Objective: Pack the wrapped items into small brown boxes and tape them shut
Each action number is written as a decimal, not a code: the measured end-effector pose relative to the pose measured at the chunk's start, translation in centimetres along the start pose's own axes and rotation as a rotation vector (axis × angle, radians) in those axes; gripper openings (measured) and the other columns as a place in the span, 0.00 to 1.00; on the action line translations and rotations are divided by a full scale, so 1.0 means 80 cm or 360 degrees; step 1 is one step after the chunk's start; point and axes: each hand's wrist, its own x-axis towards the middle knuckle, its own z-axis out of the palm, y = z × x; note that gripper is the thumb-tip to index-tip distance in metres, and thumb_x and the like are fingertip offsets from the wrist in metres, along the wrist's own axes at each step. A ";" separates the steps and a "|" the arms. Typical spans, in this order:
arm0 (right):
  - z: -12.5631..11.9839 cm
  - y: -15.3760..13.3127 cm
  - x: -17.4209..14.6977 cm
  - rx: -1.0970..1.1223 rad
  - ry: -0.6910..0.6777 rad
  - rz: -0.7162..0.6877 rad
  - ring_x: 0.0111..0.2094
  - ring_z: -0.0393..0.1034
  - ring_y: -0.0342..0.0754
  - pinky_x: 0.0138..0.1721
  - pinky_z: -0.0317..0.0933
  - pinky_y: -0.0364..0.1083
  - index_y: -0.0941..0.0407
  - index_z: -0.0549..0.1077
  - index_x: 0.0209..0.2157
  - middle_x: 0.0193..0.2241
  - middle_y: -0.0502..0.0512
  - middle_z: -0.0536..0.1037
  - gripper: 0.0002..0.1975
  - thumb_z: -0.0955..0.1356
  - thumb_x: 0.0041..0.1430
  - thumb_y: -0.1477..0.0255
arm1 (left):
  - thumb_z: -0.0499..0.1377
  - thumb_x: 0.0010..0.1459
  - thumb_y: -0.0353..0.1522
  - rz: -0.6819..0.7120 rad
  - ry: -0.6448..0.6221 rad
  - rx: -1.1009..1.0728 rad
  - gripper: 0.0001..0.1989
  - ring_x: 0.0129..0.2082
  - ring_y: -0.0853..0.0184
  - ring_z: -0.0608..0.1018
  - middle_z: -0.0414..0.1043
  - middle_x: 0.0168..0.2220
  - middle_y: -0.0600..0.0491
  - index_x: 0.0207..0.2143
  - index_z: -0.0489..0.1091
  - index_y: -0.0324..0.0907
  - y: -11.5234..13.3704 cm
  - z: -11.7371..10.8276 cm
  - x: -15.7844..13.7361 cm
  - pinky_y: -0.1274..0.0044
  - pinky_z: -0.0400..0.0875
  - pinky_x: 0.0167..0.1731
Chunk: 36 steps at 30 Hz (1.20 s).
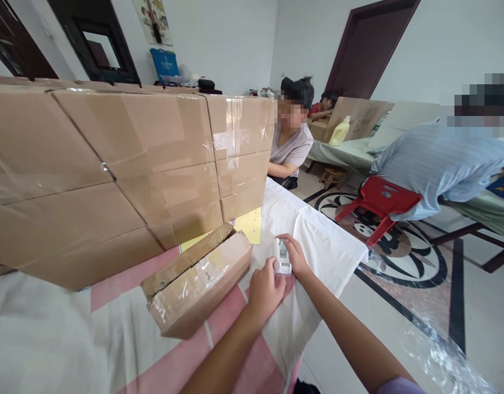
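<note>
A small white device with a grey display [283,250] stands out between my two hands, just above the cloth-covered table. My left hand [263,290] closes on its lower left side with thumb and fingers. From the right, my right hand [296,256] grips its upper edge and side, fingers bent over it. The parts of the device under my fingers are hidden. Left of my hands lies a taped cardboard box [206,279], its top flaps slightly parted along a dark gap.
Stacked taped cartons [153,148] form a wall at the left and back of the table. One person [293,137] sits behind it; another, in a striped shirt [436,158], sits on a red chair [389,197]. Clear plastic wrap [444,355] lies on the floor at right.
</note>
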 end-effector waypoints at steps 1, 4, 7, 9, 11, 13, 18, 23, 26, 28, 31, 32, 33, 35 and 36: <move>0.000 0.001 0.000 -0.0001 -0.0005 0.0005 0.37 0.68 0.51 0.41 0.60 0.48 0.55 0.76 0.43 0.37 0.53 0.77 0.17 0.59 0.65 0.64 | 0.57 0.60 0.32 -0.0053 -0.0021 -0.0096 0.22 0.36 0.59 0.77 0.76 0.38 0.49 0.57 0.66 0.41 0.000 -0.001 0.000 0.72 0.65 0.36; 0.000 0.003 0.000 0.0005 -0.0015 0.0012 0.38 0.67 0.51 0.41 0.59 0.48 0.55 0.75 0.44 0.36 0.53 0.76 0.16 0.59 0.63 0.66 | 0.57 0.60 0.34 -0.0126 -0.0074 -0.0376 0.15 0.31 0.64 0.74 0.69 0.30 0.56 0.50 0.69 0.44 -0.003 -0.006 0.001 0.75 0.63 0.32; 0.000 0.005 0.001 0.0021 -0.0032 0.0031 0.37 0.67 0.51 0.40 0.59 0.48 0.55 0.75 0.44 0.36 0.52 0.75 0.16 0.59 0.62 0.67 | 0.58 0.59 0.34 -0.0152 -0.0091 -0.0532 0.14 0.29 0.67 0.72 0.64 0.27 0.59 0.49 0.70 0.45 -0.007 -0.009 0.005 0.77 0.61 0.32; -0.001 0.006 0.001 0.0035 -0.0048 0.0050 0.36 0.66 0.50 0.39 0.59 0.48 0.55 0.75 0.44 0.34 0.52 0.74 0.16 0.59 0.62 0.68 | 0.59 0.58 0.34 -0.0169 -0.0114 -0.0609 0.15 0.28 0.68 0.70 0.62 0.26 0.60 0.48 0.71 0.45 -0.007 -0.010 0.010 0.77 0.61 0.32; -0.001 0.005 0.001 0.0035 -0.0064 0.0065 0.35 0.65 0.50 0.39 0.58 0.48 0.54 0.74 0.44 0.34 0.52 0.74 0.15 0.59 0.62 0.69 | 0.60 0.57 0.33 -0.0198 -0.0167 -0.0701 0.14 0.28 0.68 0.69 0.61 0.25 0.60 0.47 0.73 0.45 -0.005 -0.013 0.017 0.77 0.61 0.32; -0.002 0.005 0.001 0.0023 -0.0077 0.0059 0.36 0.65 0.50 0.39 0.58 0.48 0.54 0.73 0.44 0.36 0.52 0.74 0.15 0.59 0.62 0.69 | 0.62 0.56 0.34 -0.0252 -0.0242 -0.0846 0.14 0.27 0.69 0.67 0.59 0.24 0.60 0.46 0.74 0.43 0.000 -0.017 0.023 0.77 0.60 0.32; -0.003 0.001 0.002 0.0046 -0.0112 0.0016 0.37 0.65 0.51 0.40 0.58 0.49 0.55 0.72 0.43 0.37 0.53 0.73 0.16 0.58 0.59 0.69 | 0.62 0.55 0.37 -0.0635 -0.0337 -0.1281 0.20 0.20 0.73 0.59 0.57 0.20 0.61 0.47 0.74 0.35 0.026 -0.027 0.032 0.79 0.52 0.22; -0.004 -0.001 0.000 0.0044 -0.0116 -0.0013 0.40 0.66 0.52 0.42 0.59 0.49 0.54 0.72 0.45 0.39 0.53 0.74 0.17 0.58 0.58 0.71 | 0.61 0.54 0.38 -0.0753 -0.0280 -0.1314 0.17 0.18 0.76 0.52 0.51 0.18 0.63 0.41 0.76 0.34 0.043 -0.028 0.032 0.79 0.43 0.19; -0.002 0.000 0.000 0.0025 -0.0073 -0.0013 0.39 0.67 0.52 0.43 0.59 0.49 0.54 0.72 0.44 0.39 0.54 0.75 0.16 0.57 0.65 0.67 | 0.62 0.51 0.38 -0.0775 -0.0228 -0.1269 0.15 0.17 0.76 0.51 0.50 0.17 0.63 0.37 0.75 0.35 0.041 -0.026 0.033 0.79 0.42 0.19; -0.001 0.002 0.000 0.0026 -0.0041 -0.0014 0.39 0.67 0.52 0.43 0.59 0.49 0.54 0.73 0.43 0.39 0.54 0.75 0.18 0.56 0.69 0.62 | 0.61 0.51 0.39 -0.0799 -0.0239 -0.1276 0.15 0.17 0.76 0.50 0.49 0.16 0.64 0.36 0.75 0.36 0.036 -0.026 0.035 0.78 0.42 0.18; 0.001 0.004 0.001 0.0034 -0.0023 -0.0031 0.39 0.68 0.51 0.43 0.59 0.49 0.54 0.73 0.43 0.38 0.54 0.76 0.21 0.55 0.72 0.58 | 0.61 0.50 0.39 -0.0792 -0.0273 -0.1250 0.13 0.16 0.75 0.51 0.49 0.15 0.64 0.32 0.74 0.38 0.030 -0.028 0.039 0.78 0.43 0.18; 0.002 0.005 0.001 0.0036 -0.0022 -0.0038 0.39 0.68 0.51 0.43 0.59 0.49 0.54 0.73 0.43 0.39 0.54 0.75 0.21 0.55 0.72 0.57 | 0.62 0.50 0.38 -0.0766 -0.0262 -0.1225 0.11 0.16 0.75 0.54 0.52 0.16 0.62 0.28 0.74 0.38 0.029 -0.029 0.041 0.79 0.46 0.18; 0.002 0.005 0.001 0.0037 -0.0022 -0.0043 0.40 0.68 0.51 0.43 0.60 0.49 0.54 0.73 0.43 0.39 0.54 0.76 0.21 0.55 0.72 0.57 | 0.63 0.49 0.38 -0.0732 -0.0235 -0.1194 0.10 0.18 0.74 0.59 0.57 0.17 0.60 0.25 0.73 0.39 0.029 -0.030 0.042 0.79 0.50 0.20; 0.002 0.006 0.001 0.0036 -0.0014 -0.0052 0.41 0.69 0.52 0.43 0.60 0.48 0.53 0.73 0.43 0.40 0.54 0.76 0.21 0.55 0.72 0.56 | 0.65 0.47 0.35 -0.0658 -0.0161 -0.1123 0.08 0.24 0.70 0.69 0.69 0.22 0.54 0.23 0.74 0.39 0.029 -0.030 0.045 0.79 0.59 0.25; 0.002 0.007 0.001 0.0037 -0.0008 -0.0054 0.41 0.69 0.52 0.44 0.60 0.48 0.53 0.73 0.43 0.40 0.55 0.76 0.22 0.55 0.72 0.56 | 0.66 0.46 0.35 -0.0628 -0.0136 -0.1095 0.07 0.28 0.67 0.73 0.74 0.25 0.52 0.23 0.75 0.39 0.030 -0.029 0.046 0.78 0.63 0.29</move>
